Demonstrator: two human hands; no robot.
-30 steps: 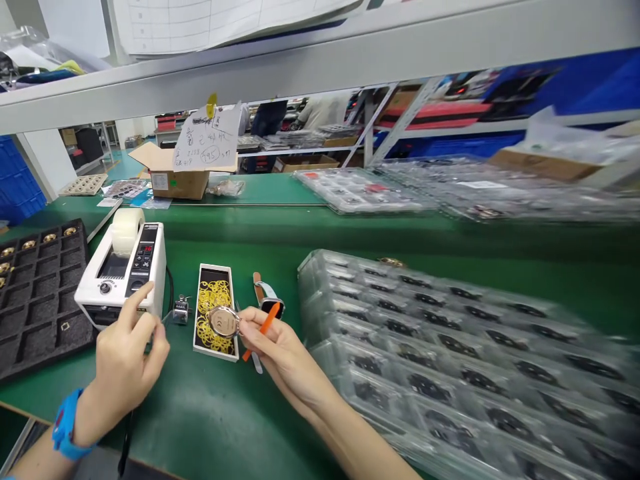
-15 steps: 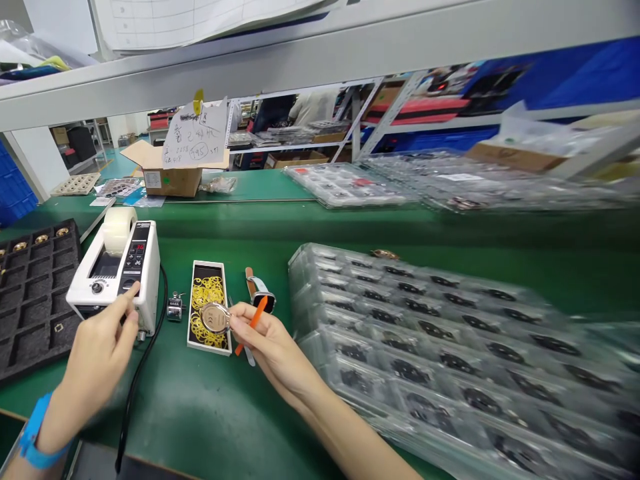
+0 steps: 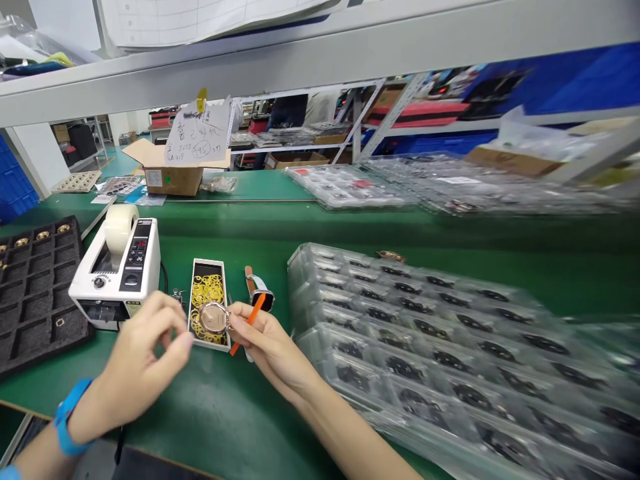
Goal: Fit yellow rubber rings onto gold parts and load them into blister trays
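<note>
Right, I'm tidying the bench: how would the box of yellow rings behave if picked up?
The white box looks fairly stiff, judging by its straight walls. Tilted, it might spill, since the yellow rings lie heaped without a lid.

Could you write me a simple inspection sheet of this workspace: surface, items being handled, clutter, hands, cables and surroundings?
Surface: green bench; no spill seen.
Items in hand: round watch case and orange stick.
Clutter: white tape dispenser, white box of yellow rings, watch, black tray, stacked clear trays.
Hands: right hand holds the case and stick; left hand half-curled in front of the dispenser, its contents unclear.
Cables: black cable beside the dispenser, partly hidden.
Surroundings: shelf beam overhead; cardboard box with handwritten paper behind.
</note>
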